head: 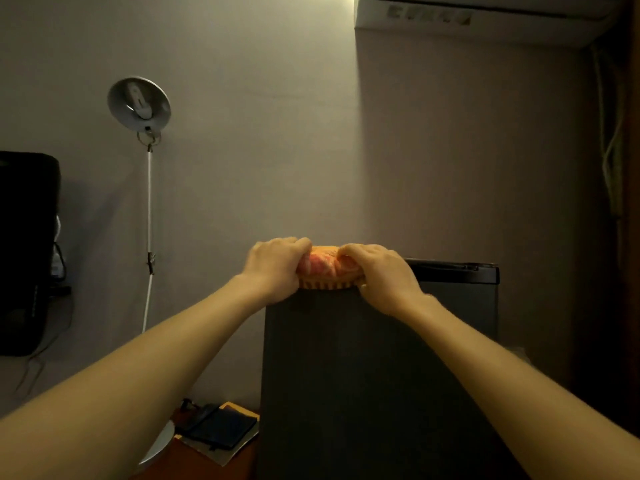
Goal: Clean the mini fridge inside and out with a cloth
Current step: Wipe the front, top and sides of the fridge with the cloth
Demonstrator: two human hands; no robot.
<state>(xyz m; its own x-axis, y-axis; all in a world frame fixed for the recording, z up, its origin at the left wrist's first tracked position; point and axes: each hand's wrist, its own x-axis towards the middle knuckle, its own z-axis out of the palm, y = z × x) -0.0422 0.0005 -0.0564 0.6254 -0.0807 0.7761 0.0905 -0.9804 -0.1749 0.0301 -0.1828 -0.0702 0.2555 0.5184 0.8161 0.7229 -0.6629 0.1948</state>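
While the room is lying in dim, warm light, a person is reaching both bare arms forward to a dark mini fridge (pixel 363 375) standing against a pale wall. A bunched orange and pink cloth (pixel 325 266) is sitting at the fridge's upper edge, and both hands are closing around it. The left hand (pixel 273 268) is gripping the cloth's left end with fingers curled over the top, and the right hand (pixel 384 275) is clamping the right end the same way, so the cloth is showing only between them. A ribbed or fringed border of the cloth is hanging just below the hands, touching the fridge's dark surface.

To the left, a floor lamp (pixel 140 102) with a round metal shade is standing on a thin white pole near the wall. Low beside the fridge, a dark wallet-like item (pixel 221 431) is lying on papers on a reddish wooden surface (pixel 194 462). An air conditioner (pixel 485 15) is hanging high on the right.
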